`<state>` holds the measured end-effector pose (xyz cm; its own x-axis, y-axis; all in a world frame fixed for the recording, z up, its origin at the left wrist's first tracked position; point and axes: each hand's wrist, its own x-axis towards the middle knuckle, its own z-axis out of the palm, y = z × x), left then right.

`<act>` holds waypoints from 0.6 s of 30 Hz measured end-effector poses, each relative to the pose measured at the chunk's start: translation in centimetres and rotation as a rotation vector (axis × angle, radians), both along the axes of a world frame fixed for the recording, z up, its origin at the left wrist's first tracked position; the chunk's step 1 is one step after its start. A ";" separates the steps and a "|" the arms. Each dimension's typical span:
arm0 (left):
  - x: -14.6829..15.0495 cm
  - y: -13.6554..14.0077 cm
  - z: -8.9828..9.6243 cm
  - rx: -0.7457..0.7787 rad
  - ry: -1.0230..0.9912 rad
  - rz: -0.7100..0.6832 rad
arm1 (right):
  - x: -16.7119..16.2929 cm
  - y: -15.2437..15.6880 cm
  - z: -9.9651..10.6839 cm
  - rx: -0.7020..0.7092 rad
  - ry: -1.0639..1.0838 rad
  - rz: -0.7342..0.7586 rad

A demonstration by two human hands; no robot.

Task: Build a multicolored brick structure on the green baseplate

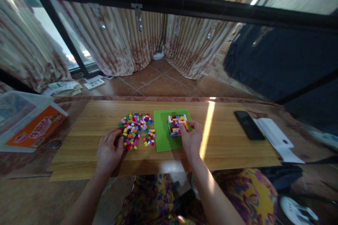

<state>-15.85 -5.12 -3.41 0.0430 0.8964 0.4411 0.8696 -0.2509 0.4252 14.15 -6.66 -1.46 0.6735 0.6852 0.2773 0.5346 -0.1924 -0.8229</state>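
Note:
A green studded baseplate lies on the wooden table. On it stands a small, low block of multicoloured toy bricks, with white along its far edge. My right hand is closed at the right side of this brick block, thumb over its near right part and fingers curled at its right edge. Any loose brick between these fingertips is hidden. My left hand rests at the left edge of a pile of small loose bricks, fingers bent and thumb apart from them. A smaller cluster of bricks lies between pile and baseplate.
A black phone and a white box lie at the table's right. On the left stands a clear plastic bin with an orange label. A dark metal rail crosses beyond the table, in front of striped curtains.

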 end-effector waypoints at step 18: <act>0.3 -0.1 0.5 -0.039 -0.011 0.015 | 1.0 1.2 -1.0 0.077 0.296 0.145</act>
<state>-15.58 -5.25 -2.94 0.0250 0.9133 0.4065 0.8683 -0.2214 0.4438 15.19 -5.49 -2.51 0.6296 0.7643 0.1394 0.2876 -0.0627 -0.9557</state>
